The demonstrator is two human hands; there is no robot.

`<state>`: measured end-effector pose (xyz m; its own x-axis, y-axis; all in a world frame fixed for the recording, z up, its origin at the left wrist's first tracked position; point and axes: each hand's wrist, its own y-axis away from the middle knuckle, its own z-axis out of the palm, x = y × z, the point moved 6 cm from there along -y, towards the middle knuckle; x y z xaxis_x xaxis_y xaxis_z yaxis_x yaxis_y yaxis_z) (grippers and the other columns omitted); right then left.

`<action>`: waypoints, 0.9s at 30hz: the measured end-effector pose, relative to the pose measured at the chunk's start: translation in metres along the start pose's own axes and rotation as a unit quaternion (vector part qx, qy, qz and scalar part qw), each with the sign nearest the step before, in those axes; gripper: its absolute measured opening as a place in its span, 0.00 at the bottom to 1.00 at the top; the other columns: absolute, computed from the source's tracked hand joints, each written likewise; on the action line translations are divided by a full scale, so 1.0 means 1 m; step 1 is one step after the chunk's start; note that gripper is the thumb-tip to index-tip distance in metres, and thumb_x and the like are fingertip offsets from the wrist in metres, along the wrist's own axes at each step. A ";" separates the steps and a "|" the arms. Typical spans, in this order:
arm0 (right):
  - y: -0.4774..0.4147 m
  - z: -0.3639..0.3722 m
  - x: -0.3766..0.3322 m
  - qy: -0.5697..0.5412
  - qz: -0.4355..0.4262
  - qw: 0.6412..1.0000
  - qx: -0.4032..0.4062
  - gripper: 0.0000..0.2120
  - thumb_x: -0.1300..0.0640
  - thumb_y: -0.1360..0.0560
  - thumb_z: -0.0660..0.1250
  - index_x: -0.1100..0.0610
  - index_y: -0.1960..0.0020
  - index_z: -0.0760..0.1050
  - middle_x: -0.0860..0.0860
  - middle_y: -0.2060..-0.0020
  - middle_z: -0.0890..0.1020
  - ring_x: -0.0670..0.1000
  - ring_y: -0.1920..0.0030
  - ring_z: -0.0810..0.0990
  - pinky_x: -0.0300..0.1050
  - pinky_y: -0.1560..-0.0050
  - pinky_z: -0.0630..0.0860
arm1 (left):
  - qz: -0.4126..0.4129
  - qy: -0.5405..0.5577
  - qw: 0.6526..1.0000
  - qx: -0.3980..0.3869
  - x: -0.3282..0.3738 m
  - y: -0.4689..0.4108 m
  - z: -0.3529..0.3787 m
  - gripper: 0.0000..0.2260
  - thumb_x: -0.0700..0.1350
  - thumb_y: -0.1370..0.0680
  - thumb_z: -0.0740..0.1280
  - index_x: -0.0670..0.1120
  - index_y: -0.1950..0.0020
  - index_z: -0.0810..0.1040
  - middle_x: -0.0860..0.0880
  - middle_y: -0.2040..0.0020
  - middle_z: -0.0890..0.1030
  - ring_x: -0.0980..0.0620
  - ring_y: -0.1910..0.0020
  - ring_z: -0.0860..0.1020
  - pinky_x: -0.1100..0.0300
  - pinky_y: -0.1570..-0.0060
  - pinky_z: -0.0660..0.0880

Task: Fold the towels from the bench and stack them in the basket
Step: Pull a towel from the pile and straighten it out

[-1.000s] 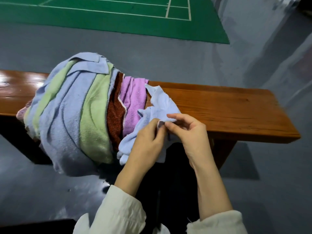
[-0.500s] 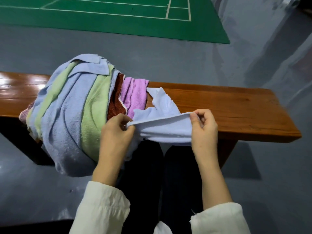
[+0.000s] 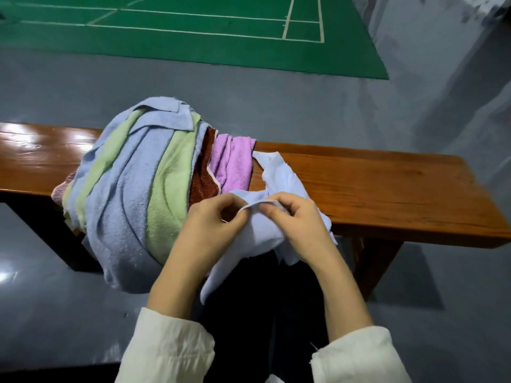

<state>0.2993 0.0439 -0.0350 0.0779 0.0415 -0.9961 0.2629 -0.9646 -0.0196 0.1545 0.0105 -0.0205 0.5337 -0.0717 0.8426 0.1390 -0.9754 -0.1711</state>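
A pile of towels [image 3: 132, 189] in blue, green, brown and purple lies heaped on the wooden bench [image 3: 387, 194], hanging over its near edge. A pale blue towel [image 3: 279, 175] trails from the bench top down over my lap. My left hand [image 3: 215, 219] and my right hand [image 3: 298, 222] are close together in front of the bench, both pinching the towel's white-trimmed edge between thumb and fingers. The rest of the towel bunches under my hands. No basket is in view.
The bench's right half shows bare polished wood. Grey floor [image 3: 304, 100] stretches behind it, with a green court mat [image 3: 193, 31] marked with white lines farther back. My dark trousers [image 3: 249, 313] are below the hands.
Half a second ago my hands were apart, stretching the towel's edge between them. They have come back together at the middle, and the towel now hangs slack.
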 end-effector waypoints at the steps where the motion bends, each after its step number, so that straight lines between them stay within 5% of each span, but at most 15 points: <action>1: -0.001 -0.005 -0.002 0.010 -0.008 1.000 0.023 0.05 0.63 0.25 0.68 0.57 0.59 0.79 0.47 0.66 0.79 0.37 0.63 0.74 0.30 0.58 0.70 | -0.007 -0.022 1.000 0.019 -0.002 0.000 -0.004 0.05 0.41 0.26 0.70 0.49 0.61 0.81 0.57 0.67 0.81 0.64 0.66 0.76 0.69 0.61 0.72; 10: 0.010 -0.046 0.001 0.024 -0.047 0.972 0.230 0.06 0.63 0.24 0.67 0.57 0.60 0.79 0.43 0.67 0.79 0.38 0.63 0.73 0.31 0.59 0.69 | -0.040 -0.157 0.981 0.105 -0.024 0.007 -0.024 0.05 0.39 0.30 0.66 0.47 0.60 0.80 0.46 0.64 0.81 0.44 0.61 0.78 0.55 0.58 0.72; 15: 0.016 -0.080 0.003 0.008 -0.048 0.954 0.297 0.10 0.62 0.24 0.67 0.51 0.62 0.79 0.42 0.67 0.82 0.38 0.62 0.77 0.33 0.57 0.73 | -0.047 -0.055 0.991 0.109 -0.036 0.006 -0.040 0.08 0.37 0.26 0.64 0.50 0.59 0.79 0.55 0.63 0.80 0.61 0.63 0.75 0.67 0.61 0.69; 18: 0.017 -0.081 0.007 0.020 -0.042 0.950 0.309 0.09 0.59 0.25 0.69 0.48 0.61 0.79 0.51 0.59 0.83 0.46 0.57 0.79 0.42 0.51 0.75 | -0.037 0.007 0.991 0.132 -0.034 0.006 -0.044 0.10 0.33 0.23 0.62 0.46 0.55 0.79 0.55 0.60 0.81 0.69 0.61 0.75 0.74 0.59 0.68; 23: 0.023 -0.084 0.009 0.035 -0.040 0.945 0.321 0.09 0.58 0.25 0.69 0.45 0.61 0.79 0.52 0.57 0.83 0.46 0.56 0.79 0.42 0.49 0.74 | -0.067 0.030 0.984 0.161 -0.051 0.011 -0.046 0.09 0.39 0.22 0.65 0.48 0.62 0.76 0.58 0.69 0.76 0.63 0.67 0.71 0.65 0.63 0.68; 27: 0.029 -0.090 0.014 0.021 -0.032 0.945 0.326 0.04 0.58 0.25 0.69 0.54 0.58 0.81 0.50 0.59 0.84 0.45 0.57 0.80 0.42 0.50 0.75 | -0.083 0.007 0.981 0.174 -0.054 0.012 -0.047 0.14 0.43 0.20 0.63 0.48 0.67 0.70 0.55 0.73 0.70 0.61 0.71 0.67 0.63 0.68 0.63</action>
<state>0.3948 0.0405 -0.0419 0.1235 0.1026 -0.9870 -0.3786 -0.9145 -0.1425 0.0883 -0.0074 -0.0444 0.4678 0.0772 0.8805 0.5010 -0.8438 -0.1922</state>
